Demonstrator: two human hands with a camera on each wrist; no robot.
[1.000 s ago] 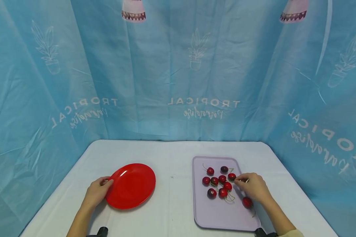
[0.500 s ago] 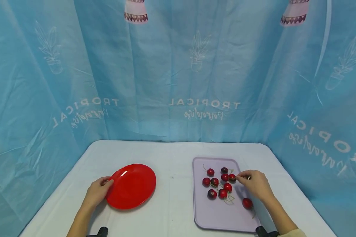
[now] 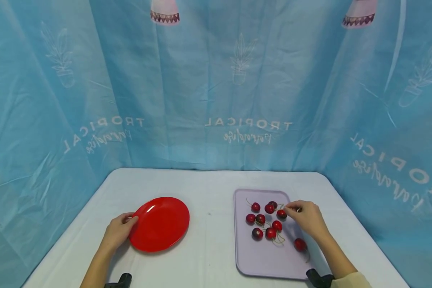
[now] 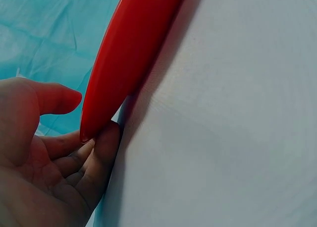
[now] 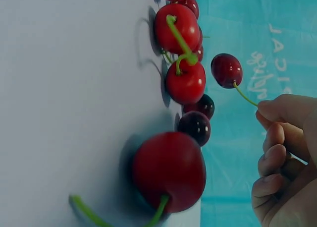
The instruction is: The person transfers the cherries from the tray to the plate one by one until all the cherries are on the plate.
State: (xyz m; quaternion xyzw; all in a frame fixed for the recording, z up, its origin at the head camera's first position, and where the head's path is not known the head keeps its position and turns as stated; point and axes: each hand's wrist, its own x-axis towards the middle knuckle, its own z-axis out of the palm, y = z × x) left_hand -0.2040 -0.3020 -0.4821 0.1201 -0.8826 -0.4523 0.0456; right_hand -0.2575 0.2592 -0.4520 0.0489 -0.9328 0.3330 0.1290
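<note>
A round red plate (image 3: pixel 159 225) sits on the left of the white table. My left hand (image 3: pixel 119 232) holds its left rim; in the left wrist view the thumb (image 4: pixel 62 99) lies by the upper side and the fingers (image 4: pixel 101 152) are under the edge. On the right, my right hand (image 3: pixel 307 218) pinches the thin green stem of a dark red cherry (image 5: pixel 227 71) between thumb and fingertip. That cherry (image 3: pixel 269 209) hangs in the air over the lilac tray (image 3: pixel 263 262). Several other cherries (image 3: pixel 271 233) lie in the tray, some with stems.
One cherry (image 3: pixel 300 245) lies apart by the tray's right edge, below the right hand. Blue printed curtains (image 3: pixel 216 80) enclose the back and sides of the table (image 3: pixel 209 256). Black wrist straps (image 3: pixel 319 279) show at the bottom.
My right hand has risen slightly, and the cherry it holds by the stem has moved up and away from the others. The left hand and plate stay in place.
</note>
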